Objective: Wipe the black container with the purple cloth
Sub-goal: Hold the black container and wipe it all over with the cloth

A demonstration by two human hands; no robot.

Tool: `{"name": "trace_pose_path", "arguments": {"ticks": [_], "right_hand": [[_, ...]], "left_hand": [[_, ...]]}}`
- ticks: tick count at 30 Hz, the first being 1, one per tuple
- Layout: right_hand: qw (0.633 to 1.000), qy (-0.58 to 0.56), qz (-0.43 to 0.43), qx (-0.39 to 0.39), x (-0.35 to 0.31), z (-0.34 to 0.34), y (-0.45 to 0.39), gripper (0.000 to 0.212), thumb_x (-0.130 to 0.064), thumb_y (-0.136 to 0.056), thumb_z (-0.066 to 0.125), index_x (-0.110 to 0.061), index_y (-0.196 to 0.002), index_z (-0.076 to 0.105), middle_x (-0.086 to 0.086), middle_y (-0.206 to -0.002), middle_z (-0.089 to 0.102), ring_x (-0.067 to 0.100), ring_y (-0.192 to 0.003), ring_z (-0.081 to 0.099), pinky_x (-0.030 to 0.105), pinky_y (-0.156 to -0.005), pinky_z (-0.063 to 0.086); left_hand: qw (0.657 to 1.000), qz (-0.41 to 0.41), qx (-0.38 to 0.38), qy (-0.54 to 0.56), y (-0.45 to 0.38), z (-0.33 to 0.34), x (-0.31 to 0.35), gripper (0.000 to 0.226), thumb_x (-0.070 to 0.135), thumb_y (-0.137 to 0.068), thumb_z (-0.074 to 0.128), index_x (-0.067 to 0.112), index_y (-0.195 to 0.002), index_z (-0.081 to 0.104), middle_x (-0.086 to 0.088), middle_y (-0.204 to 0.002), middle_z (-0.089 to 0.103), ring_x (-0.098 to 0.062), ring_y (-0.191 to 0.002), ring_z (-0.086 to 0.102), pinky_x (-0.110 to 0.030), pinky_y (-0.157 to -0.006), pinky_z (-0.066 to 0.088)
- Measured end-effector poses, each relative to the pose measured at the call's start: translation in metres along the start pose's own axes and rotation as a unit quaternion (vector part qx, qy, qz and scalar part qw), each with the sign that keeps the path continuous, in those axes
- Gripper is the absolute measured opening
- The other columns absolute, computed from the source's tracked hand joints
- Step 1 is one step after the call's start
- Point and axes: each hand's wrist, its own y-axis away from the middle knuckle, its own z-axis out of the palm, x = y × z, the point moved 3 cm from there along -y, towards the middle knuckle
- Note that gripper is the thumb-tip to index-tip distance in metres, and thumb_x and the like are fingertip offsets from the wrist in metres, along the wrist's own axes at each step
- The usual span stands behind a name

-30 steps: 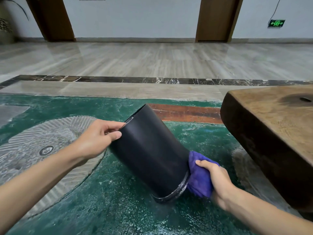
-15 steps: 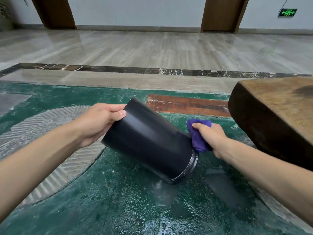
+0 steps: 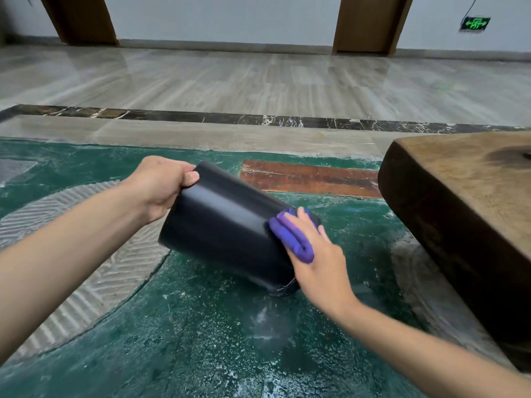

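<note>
A black cylindrical container lies tilted over the green floor, its lower right end touching the ground. My left hand grips its raised upper left rim, thumb on the outside. My right hand presses a folded purple cloth against the container's wall near the lower right end, fingers spread over the cloth.
A thick dark wooden slab juts in at the right, close to my right arm. The wet green floor has a grey ribbed circle at left and a red-brown strip behind the container. Beyond lies polished stone floor.
My right hand has brought the cloth from the container's far right side onto its upper wall. The container has tipped flatter and my left hand shifted up with the rim.
</note>
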Motion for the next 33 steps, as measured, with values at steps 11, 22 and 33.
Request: {"name": "trace_pose_path", "arguments": {"ticks": [11, 22, 33], "right_hand": [[0.964, -0.154, 0.218, 0.018, 0.066, 0.006, 0.077, 0.039, -0.014, -0.094, 0.068, -0.051, -0.106, 0.071, -0.022, -0.107, 0.076, -0.002, -0.105, 0.068, 0.023, -0.1, 0.051], [0.979, -0.085, 0.187, 0.005, 0.019, -0.039, -0.103, 0.017, -0.029, -0.089, 0.068, -0.037, -0.101, 0.077, -0.015, -0.101, 0.074, 0.011, -0.096, 0.067, 0.022, -0.078, 0.053], [0.999, -0.043, 0.009, -0.004, 0.012, -0.01, 0.022, 0.043, -0.01, -0.088, 0.069, -0.032, -0.126, 0.071, -0.004, -0.144, 0.057, 0.008, -0.143, 0.04, 0.025, -0.117, 0.035]], "left_hand": [[0.987, -0.05, 0.145, 0.051, -0.012, -0.036, -0.023, 0.017, -0.009, -0.093, 0.052, 0.006, -0.095, 0.06, -0.014, -0.104, 0.053, -0.016, -0.069, 0.056, -0.024, -0.052, 0.054], [0.994, -0.036, 0.082, 0.064, -0.011, -0.024, -0.026, 0.028, -0.005, -0.094, 0.054, 0.001, -0.12, 0.065, -0.015, -0.114, 0.069, -0.024, -0.102, 0.068, -0.031, -0.086, 0.052], [0.985, -0.051, 0.143, 0.081, -0.023, -0.024, -0.019, 0.017, -0.01, -0.089, 0.054, 0.003, -0.09, 0.064, -0.017, -0.099, 0.06, -0.026, -0.077, 0.062, -0.037, -0.072, 0.055]]}}
